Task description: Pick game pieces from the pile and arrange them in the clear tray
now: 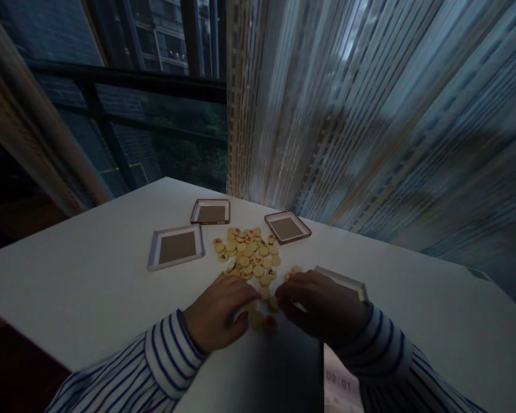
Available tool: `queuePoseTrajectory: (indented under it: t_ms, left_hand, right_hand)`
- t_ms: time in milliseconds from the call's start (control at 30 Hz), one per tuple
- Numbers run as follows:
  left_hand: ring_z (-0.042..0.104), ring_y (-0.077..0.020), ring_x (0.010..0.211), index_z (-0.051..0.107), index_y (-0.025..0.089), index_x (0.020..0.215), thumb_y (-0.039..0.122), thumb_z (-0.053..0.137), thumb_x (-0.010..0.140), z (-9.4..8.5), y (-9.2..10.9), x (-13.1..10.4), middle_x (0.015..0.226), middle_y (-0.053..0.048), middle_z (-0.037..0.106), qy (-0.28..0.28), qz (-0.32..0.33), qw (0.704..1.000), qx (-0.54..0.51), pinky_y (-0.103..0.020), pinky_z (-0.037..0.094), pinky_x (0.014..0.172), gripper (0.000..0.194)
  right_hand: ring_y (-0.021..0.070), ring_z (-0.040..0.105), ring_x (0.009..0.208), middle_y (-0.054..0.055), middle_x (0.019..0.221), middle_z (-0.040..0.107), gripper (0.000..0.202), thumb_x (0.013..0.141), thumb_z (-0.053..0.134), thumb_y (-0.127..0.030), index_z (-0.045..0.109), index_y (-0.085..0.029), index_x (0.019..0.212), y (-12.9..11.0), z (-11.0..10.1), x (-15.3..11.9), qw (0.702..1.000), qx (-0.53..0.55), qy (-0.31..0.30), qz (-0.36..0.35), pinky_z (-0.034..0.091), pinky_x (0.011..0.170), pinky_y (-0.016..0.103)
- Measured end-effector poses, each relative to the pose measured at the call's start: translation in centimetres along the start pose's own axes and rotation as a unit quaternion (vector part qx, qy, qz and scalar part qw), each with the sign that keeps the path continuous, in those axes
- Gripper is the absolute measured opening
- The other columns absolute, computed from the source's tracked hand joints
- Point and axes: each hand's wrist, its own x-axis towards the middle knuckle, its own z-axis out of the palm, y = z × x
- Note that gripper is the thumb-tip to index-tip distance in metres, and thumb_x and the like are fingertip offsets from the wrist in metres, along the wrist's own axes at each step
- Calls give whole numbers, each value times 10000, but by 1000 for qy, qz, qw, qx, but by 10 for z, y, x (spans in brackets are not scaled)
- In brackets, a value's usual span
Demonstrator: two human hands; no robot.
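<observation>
A heap of round cream game discs [248, 252] with red and dark marks lies on the white table [90, 287]. My left hand [217, 312] rests at the near edge of the heap, fingers curled over a few discs. My right hand [322, 307] is beside it, fingertips touching loose discs [270, 303] between the two hands. Whether either hand grips a disc is hidden by the fingers. Both wrists wear blue-striped white sleeves.
Three shallow square trays with brown insides lie around the heap: one at the left [176, 247], one at the back [210, 211], one at the back right [288, 227]. A fourth tray edge [346, 280] shows behind my right hand. A window and sheer curtain stand beyond the table.
</observation>
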Motion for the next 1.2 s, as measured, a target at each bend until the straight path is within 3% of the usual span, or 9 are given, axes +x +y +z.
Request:
queuePoseTrajectory:
  t_ms: [133,633,933,1200]
  left_hand:
    - [541,-222,925,538,178,1065,101,475,683,1,-2,1,1003,-80,625,-5,-3,1000,6,-399,417,804,395]
    - [545,-205,958,559,188,1049,154,457,819,9,-11,-6,1009,-68,657,-6,17,998,53,-378,421,818,254]
    - [569,-200,910,562,177,1031,165,466,838,5,-9,-4,962,-69,668,-13,15,997,71,-351,443,772,216]
    - [581,-186,875,533,157,1074,155,464,823,2,-8,-4,932,-92,650,25,13,998,47,-336,479,768,260]
  right_hand:
    - [155,605,747,67,796,668,194,806,466,-171,654,-169,853,5,7,1,999,10,-30,1,382,647,247]
    - [155,609,745,72,809,676,202,829,463,-205,649,-177,902,14,10,1,999,14,-43,13,357,627,248]
    - [148,603,743,80,810,670,205,845,452,-214,643,-164,897,14,10,2,998,13,-53,14,358,625,242]
    - [157,608,753,78,826,668,194,836,458,-207,634,-164,906,13,9,0,998,6,-59,19,350,627,244]
